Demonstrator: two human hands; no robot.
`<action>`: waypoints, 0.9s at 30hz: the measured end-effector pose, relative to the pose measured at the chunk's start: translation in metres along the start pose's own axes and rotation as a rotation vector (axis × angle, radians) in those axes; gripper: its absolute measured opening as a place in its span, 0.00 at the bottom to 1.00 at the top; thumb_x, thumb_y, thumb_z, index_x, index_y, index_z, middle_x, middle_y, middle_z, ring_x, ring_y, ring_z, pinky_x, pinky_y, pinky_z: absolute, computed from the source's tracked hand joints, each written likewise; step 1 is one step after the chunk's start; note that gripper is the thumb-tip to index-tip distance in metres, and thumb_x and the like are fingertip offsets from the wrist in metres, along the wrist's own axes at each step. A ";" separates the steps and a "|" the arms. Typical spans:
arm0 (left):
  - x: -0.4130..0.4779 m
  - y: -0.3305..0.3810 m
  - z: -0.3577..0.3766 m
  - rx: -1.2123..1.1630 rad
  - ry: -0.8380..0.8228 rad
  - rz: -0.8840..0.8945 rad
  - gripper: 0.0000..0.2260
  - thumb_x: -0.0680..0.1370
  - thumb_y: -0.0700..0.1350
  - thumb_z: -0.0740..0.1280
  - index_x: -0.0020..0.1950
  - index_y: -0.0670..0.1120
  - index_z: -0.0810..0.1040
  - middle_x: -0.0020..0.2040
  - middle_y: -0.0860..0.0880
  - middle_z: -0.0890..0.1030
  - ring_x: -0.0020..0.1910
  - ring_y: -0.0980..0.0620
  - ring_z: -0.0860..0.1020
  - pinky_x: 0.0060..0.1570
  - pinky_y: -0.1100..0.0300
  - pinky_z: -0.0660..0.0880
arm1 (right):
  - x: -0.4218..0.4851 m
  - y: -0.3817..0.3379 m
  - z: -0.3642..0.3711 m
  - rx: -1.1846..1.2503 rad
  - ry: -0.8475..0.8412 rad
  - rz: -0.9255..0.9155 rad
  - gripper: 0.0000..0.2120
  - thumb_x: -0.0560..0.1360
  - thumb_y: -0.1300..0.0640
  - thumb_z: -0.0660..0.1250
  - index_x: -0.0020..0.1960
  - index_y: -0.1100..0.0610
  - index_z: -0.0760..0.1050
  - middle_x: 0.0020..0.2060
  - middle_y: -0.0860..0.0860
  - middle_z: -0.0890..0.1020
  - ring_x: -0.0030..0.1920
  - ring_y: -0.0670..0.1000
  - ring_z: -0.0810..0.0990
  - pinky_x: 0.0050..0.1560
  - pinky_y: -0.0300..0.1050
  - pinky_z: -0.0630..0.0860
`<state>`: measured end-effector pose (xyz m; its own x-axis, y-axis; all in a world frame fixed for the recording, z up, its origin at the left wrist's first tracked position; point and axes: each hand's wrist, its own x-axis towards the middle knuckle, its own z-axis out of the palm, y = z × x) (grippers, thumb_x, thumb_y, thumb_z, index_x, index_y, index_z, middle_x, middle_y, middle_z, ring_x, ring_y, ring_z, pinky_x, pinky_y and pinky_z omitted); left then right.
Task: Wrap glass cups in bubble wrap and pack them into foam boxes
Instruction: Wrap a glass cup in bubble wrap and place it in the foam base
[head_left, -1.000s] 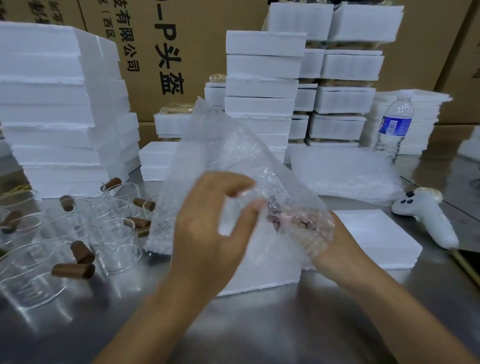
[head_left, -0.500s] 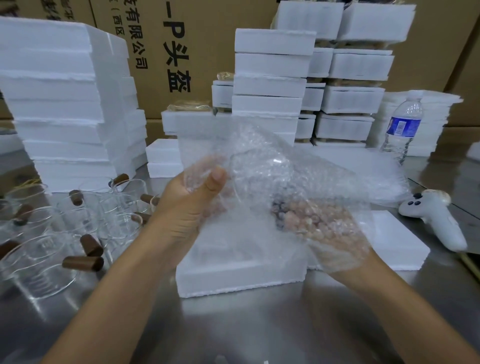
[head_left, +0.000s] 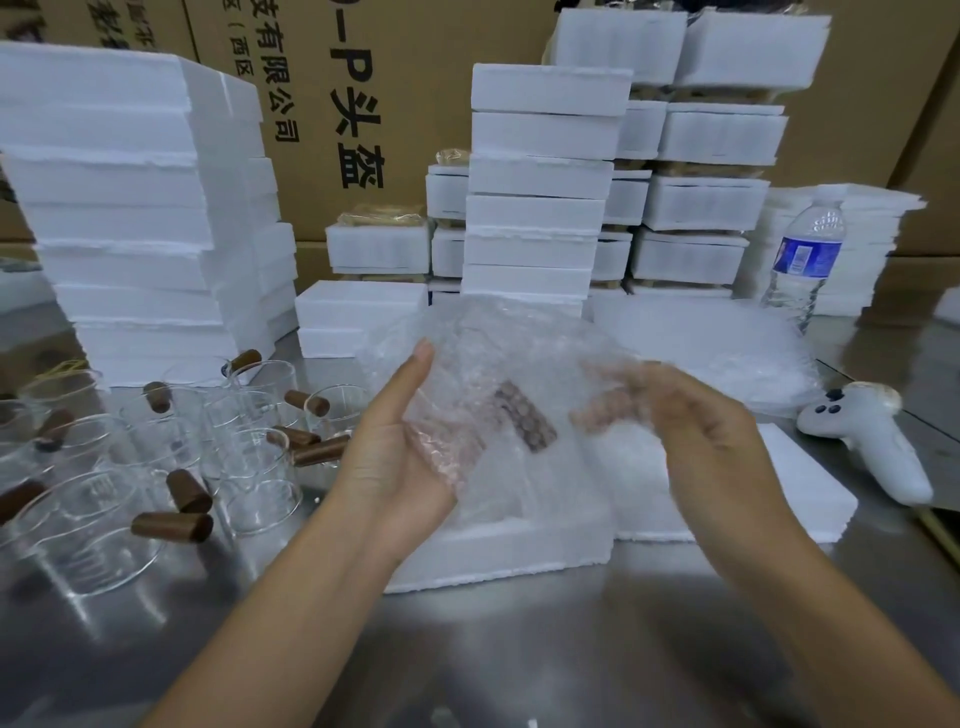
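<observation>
- Fingers (head_left: 440, 457) of the left hand (head_left: 395, 457) are curled under the wrap (head_left: 519, 353); the right hand (head_left: 701, 431) has its fingers tucked into it.
- The cup (head_left: 524, 421) should be kept centred, the wrap drawn snug.

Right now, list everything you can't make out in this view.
Head view only:
- Bubble wrap: veils the cup inside; only a brown handle shows through.
- Right hand: fingers blurred behind the wrap, grip unclear.
- Foam box: inside hidden by the wrap.
- Glass cups: some cut off by the left edge.
- Water bottle: label too small to read.
</observation>
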<state>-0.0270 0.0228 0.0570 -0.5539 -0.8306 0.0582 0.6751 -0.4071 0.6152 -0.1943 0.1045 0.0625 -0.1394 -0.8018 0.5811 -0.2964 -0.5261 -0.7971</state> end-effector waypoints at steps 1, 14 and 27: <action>0.002 0.002 -0.005 -0.025 0.014 0.008 0.18 0.69 0.49 0.70 0.56 0.42 0.83 0.58 0.40 0.81 0.56 0.42 0.81 0.57 0.47 0.77 | 0.001 -0.004 0.000 -0.016 -0.007 -0.024 0.23 0.71 0.29 0.56 0.47 0.41 0.82 0.41 0.44 0.85 0.48 0.40 0.81 0.50 0.23 0.69; 0.007 0.009 -0.020 -0.218 -0.038 0.080 0.19 0.69 0.54 0.70 0.53 0.44 0.84 0.59 0.42 0.81 0.58 0.41 0.79 0.57 0.42 0.75 | 0.058 -0.029 0.000 -0.495 0.066 -0.060 0.09 0.74 0.53 0.68 0.39 0.41 0.75 0.48 0.36 0.75 0.54 0.38 0.74 0.53 0.25 0.66; 0.006 0.009 -0.017 -0.129 -0.182 0.164 0.28 0.54 0.48 0.83 0.52 0.45 0.85 0.58 0.43 0.81 0.58 0.45 0.79 0.60 0.50 0.76 | 0.110 -0.071 0.027 -0.242 0.261 -0.122 0.08 0.78 0.54 0.64 0.40 0.48 0.75 0.40 0.45 0.78 0.36 0.39 0.78 0.39 0.34 0.71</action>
<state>-0.0156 0.0080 0.0495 -0.5028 -0.8121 0.2962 0.8131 -0.3280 0.4810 -0.1628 0.0459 0.1786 -0.3161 -0.6216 0.7167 -0.5363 -0.5061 -0.6754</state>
